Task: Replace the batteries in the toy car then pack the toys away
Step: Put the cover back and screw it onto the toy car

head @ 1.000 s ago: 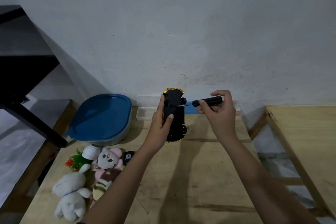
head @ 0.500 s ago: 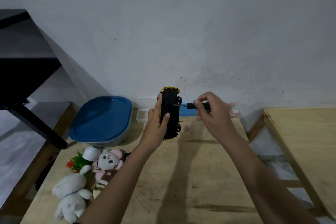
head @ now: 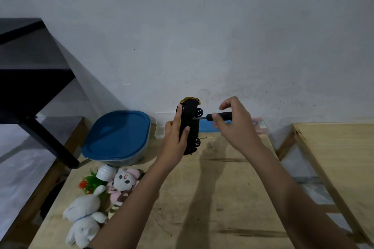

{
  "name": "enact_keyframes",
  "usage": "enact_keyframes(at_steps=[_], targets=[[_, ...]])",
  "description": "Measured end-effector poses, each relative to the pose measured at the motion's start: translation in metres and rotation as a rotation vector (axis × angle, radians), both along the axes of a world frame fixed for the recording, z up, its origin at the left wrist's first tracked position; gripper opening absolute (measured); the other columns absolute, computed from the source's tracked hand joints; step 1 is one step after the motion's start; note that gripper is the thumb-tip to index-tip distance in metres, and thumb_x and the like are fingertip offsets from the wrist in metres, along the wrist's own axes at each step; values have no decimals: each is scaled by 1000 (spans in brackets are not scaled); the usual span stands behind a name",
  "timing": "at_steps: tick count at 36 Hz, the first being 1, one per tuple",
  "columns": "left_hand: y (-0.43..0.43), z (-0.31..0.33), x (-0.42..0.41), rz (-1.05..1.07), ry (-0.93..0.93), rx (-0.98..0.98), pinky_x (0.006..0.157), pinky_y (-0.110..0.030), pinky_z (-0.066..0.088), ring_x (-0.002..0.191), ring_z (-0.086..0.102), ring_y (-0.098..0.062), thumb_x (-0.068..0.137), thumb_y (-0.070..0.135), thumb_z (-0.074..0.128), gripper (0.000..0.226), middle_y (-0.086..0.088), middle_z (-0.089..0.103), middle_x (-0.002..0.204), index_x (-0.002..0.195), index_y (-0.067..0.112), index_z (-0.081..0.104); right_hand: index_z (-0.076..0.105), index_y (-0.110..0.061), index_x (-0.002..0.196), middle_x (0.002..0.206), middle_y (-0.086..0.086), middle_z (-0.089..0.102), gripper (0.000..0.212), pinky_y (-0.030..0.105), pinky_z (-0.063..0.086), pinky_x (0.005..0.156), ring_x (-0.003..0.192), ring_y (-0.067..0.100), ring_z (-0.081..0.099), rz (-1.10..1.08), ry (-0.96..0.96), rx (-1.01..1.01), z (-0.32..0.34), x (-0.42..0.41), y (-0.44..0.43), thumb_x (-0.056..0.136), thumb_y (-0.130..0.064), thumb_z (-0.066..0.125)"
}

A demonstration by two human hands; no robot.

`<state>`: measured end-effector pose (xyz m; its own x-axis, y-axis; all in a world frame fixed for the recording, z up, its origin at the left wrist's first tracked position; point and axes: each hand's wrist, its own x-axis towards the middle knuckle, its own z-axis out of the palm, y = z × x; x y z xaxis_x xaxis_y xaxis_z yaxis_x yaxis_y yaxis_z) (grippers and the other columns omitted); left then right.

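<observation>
Your left hand grips the black, yellow-trimmed toy car upright above the far side of the wooden desk. Your right hand pinches the black-handled screwdriver, its tip at the car's underside. The fingers have shifted along the handle since a moment ago, so you are probably still turning the battery-cover screw.

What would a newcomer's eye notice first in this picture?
First, the black toy car with a yellow edge, held on end by the left hand over the far side of the light wooden table, while the right hand holds a small black-handled screwdriver with its tip at the car's underside. Then the large container with a blue lid at the back left, and the plush animals lying before it.
</observation>
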<state>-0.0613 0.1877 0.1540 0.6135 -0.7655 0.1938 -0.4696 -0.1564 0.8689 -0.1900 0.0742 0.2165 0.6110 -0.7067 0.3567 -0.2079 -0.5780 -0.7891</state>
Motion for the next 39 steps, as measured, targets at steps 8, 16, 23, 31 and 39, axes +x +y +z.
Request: enact_keyframes(at_steps=[8, 16, 23, 31, 39], targets=[[2, 5, 5, -3, 18, -70, 86, -9, 43, 102, 46, 7, 101, 29, 40, 62, -2, 41, 129, 146, 48, 2, 47, -5, 87, 86, 16, 62, 15, 13, 49, 52, 65, 16, 69, -5, -103, 88, 7, 5, 10, 86, -6, 62], [4, 13, 7, 1, 115, -159, 108, -49, 37, 123, 44, -10, 92, 43, 42, 62, 12, 37, 130, 137, 65, 6, 48, -7, 80, 76, 15, 62, 15, 48, 55, 67, 71, 32, 65, -70, -234, 49, 13, -1, 12, 82, -1, 61], [4, 13, 0, -23, 109, -153, 111, -49, 33, 128, 39, -10, 96, 39, 41, 61, 13, 35, 132, 138, 63, 4, 43, -24, 74, 75, 14, 62, 30, 46, 55, 67, 70, 31, 66, -87, -231, 33, 12, -1, 15, 83, -2, 61], [3, 11, -3, -9, 114, -144, 109, -48, 35, 121, 41, -4, 93, 42, 41, 61, 26, 37, 120, 137, 63, 4, 43, -26, 73, 76, 13, 62, 30, 48, 55, 67, 71, 33, 65, -101, -219, 32, 8, -4, 13, 82, -3, 61], [1, 10, -3, -18, 124, -140, 110, -47, 35, 118, 40, 1, 93, 41, 41, 62, 27, 37, 118, 139, 60, 4, 45, -15, 76, 74, 15, 62, 22, 38, 56, 64, 68, 30, 66, -98, -216, 62, 5, -5, 10, 82, -2, 61]])
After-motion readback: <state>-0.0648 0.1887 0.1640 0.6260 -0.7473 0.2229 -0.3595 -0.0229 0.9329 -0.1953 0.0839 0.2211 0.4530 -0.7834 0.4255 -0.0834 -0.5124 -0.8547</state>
